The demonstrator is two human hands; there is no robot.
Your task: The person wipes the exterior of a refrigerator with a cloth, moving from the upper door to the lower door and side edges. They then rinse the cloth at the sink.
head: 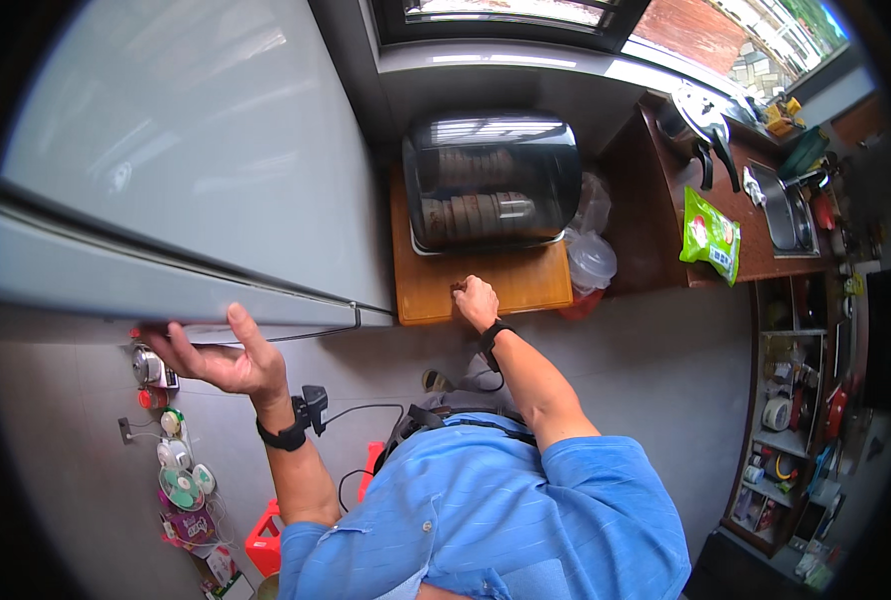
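My left hand (224, 356) is raised at the outer edge of the grey refrigerator door (190, 292), its thumb up against the door and its other fingers partly hidden at the edge. My right hand (478, 301) is low over the front of a wooden cabinet top (415, 289), its fingers closed around a small dark brown thing, perhaps a cloth. Just behind it stands a dish box with a dark see-through lid (494, 184); rows of stacked bowls (475, 215) show inside.
Plastic containers in bags (592, 259) hang or stand right of the cabinet. Farther right, a brown counter holds a green packet (710, 236), a pressure cooker (697, 124) and a sink (779, 210). Shelves (783, 420) stand lower right; a red plastic container (264, 544) is lower left.
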